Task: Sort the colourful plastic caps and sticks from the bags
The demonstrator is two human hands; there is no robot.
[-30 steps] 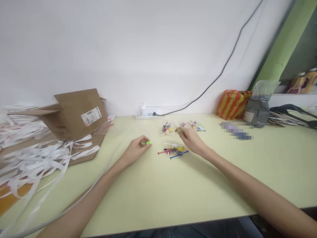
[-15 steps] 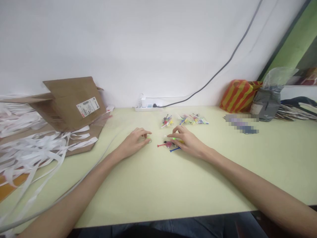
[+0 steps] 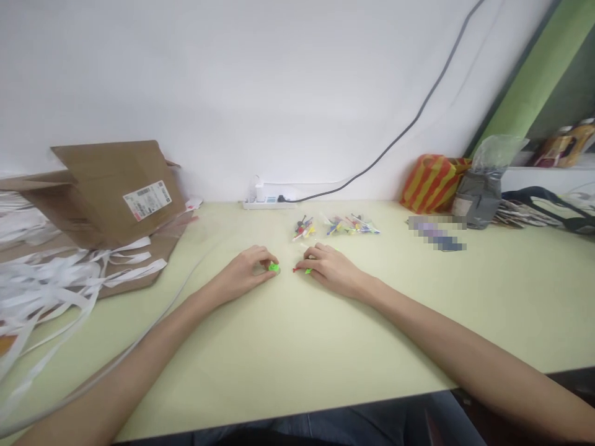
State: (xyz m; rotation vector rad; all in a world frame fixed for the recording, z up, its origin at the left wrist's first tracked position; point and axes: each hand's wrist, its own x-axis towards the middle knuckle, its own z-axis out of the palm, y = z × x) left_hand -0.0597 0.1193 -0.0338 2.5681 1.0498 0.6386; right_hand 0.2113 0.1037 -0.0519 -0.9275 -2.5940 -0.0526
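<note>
A white wall rises behind a long pale yellow-green surface, with a grey cable running down the wall to a white power strip at the back edge. On the left stands a flattened cardboard box bearing a white shipping label, with a loose heap of white paper strips spilling beside and in front of it. On the right, a red-and-yellow striped bag sits just beside a grey bag topped by clear plastic, and a pixelated patch on the surface is too blurred to name. Two small clear packets of colourful plastic pieces lie near the middle, just beyond the hands. The left hand rests on the surface with its fingers curled, pinching a bright green plastic piece at the fingertips. The right hand lies close by, fingers curved down over a thin red-tipped plastic stick (whether they actually grip it, I cannot tell), whose tip pokes out toward the left hand.
</note>
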